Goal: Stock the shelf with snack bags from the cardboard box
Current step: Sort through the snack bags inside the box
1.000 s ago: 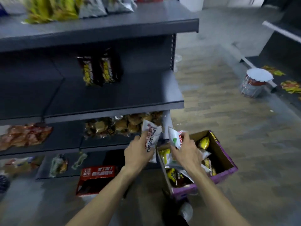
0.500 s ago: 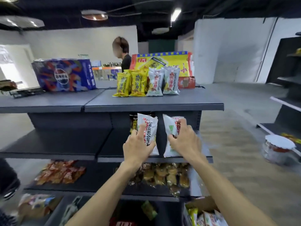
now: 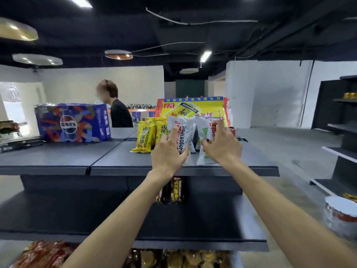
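White snack bags [image 3: 182,136] gripped one per hand, left hand [image 3: 168,153] and right hand [image 3: 222,147], at top shelf [image 3: 116,157] front, just right of yellow bags [image 3: 144,138]. Set bases flat, upright, labels forward, flush with yellow row; release only once standing.

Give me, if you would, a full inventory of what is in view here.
top shelf: one, dark grey, across the middle.
lettered white bag: one, white, held over the top shelf.
green-marked white bag: one, white, held beside it.
yellow snack bags: two, yellow, upright on top shelf.
blue carton: one, blue, top shelf, far left.
yellow carton: one, yellow and red, behind the bags.
dark snack bag: at least one, black and yellow, one level down.
wrapped snacks: many, brown and red, bottom of view.
lidded tin: one, white lid, low at far right.
person: one, black top, behind the shelving.
left hand: one, grips the lettered white bag.
right hand: one, grips the green-marked white bag.
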`<state>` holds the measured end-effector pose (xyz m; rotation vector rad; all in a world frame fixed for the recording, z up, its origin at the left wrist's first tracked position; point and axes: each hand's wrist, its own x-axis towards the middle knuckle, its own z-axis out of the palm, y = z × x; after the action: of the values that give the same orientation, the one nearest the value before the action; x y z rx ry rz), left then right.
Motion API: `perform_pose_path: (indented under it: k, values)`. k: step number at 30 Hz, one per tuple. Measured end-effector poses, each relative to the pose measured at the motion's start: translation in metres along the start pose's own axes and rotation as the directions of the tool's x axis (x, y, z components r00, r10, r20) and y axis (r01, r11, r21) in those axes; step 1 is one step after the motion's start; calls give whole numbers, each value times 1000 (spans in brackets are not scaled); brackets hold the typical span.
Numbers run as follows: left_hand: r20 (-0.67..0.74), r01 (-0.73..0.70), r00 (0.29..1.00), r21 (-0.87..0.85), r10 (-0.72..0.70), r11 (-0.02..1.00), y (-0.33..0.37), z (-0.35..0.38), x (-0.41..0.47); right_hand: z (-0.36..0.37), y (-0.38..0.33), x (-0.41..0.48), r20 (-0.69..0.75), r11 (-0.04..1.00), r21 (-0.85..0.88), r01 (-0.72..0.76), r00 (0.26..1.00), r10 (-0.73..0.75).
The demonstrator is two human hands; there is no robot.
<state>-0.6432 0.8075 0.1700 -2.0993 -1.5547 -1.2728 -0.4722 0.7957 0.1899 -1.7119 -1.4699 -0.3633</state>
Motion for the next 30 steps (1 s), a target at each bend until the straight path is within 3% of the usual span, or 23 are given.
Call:
perform_pose_path:
  k: [16,21,30]
  values:
    - [61,28,998,116,-35,993,-9,98,94,84,32,108,57,995,-98,-25,998,30]
    - [121,10,992,158,-29,987,-17,127,103,105,38,117,64,990,-126,-68,995,77]
    - [72,-35,997,152,24,988,-34,159,74,144,53,90,109,986,-154,-59,991,76]
